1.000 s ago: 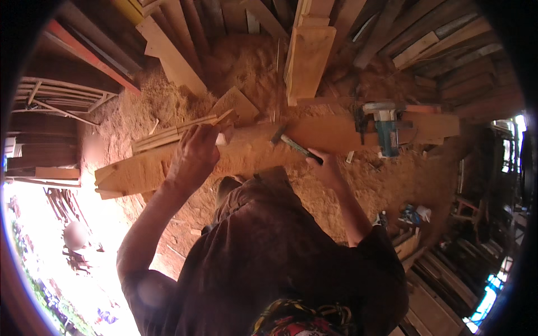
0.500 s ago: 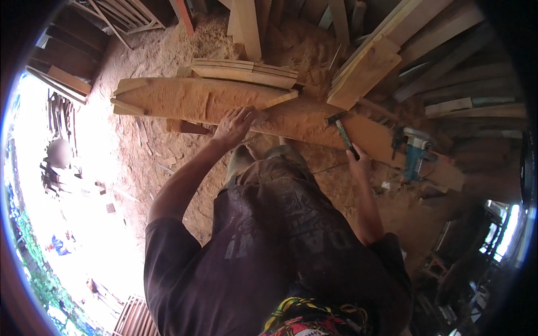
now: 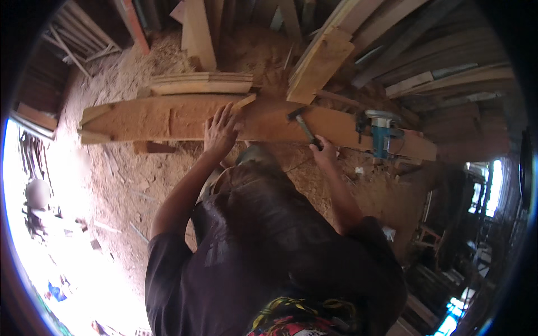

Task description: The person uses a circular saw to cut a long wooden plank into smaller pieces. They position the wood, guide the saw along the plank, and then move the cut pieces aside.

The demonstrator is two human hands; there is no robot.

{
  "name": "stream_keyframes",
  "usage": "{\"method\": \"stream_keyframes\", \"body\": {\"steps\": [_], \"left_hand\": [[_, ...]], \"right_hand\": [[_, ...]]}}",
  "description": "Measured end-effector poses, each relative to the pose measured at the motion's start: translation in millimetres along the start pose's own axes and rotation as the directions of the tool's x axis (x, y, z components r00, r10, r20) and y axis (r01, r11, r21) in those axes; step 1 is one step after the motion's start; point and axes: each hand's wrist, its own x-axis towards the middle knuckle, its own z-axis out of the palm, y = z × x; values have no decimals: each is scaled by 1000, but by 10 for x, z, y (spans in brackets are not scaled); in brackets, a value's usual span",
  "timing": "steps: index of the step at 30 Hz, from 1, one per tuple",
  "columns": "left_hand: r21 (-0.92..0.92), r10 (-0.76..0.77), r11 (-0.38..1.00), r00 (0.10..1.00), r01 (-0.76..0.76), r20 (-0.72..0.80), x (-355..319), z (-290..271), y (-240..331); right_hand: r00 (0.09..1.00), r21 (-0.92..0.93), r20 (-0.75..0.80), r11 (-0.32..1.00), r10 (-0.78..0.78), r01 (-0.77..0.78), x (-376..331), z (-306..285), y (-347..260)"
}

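A long, wide wooden plank (image 3: 274, 122) dusted with sawdust lies crosswise in front of me. My left hand (image 3: 221, 131) rests on its left half with fingers stretched and spread. Beside those fingertips a small wooden strip (image 3: 245, 101) lies slanted on the plank; the hand may cover part of it. My right hand (image 3: 325, 152) is closed round the handle of a hammer (image 3: 306, 130), at the plank's near edge. The hammer's dark head is over the plank. Two short wood pieces (image 3: 95, 136) sit at the plank's left end.
A teal power tool (image 3: 381, 134) stands on the plank's right part. Curved boards (image 3: 202, 84) are stacked just beyond the plank. Long timbers (image 3: 319, 64) lean in from the far side. Sawdust and offcuts cover the floor (image 3: 123, 185). A person (image 3: 38, 196) is off at the far left.
The whole view has shifted and turned, so the plank looks more level. My left hand's fingers have spread and sit closer over the small strip. The hammer stays in my right hand.
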Motion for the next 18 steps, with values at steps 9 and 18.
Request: {"method": "stream_keyframes", "body": {"steps": [9, 18], "left_hand": [[80, -102, 993, 982, 91, 159, -88, -230, -142], [380, -166, 925, 923, 24, 346, -179, -120, -74]], "right_hand": [[995, 91, 80, 995, -57, 50, 176, -177, -34], [931, 314, 344, 950, -120, 6, 506, -351, 204]]}}
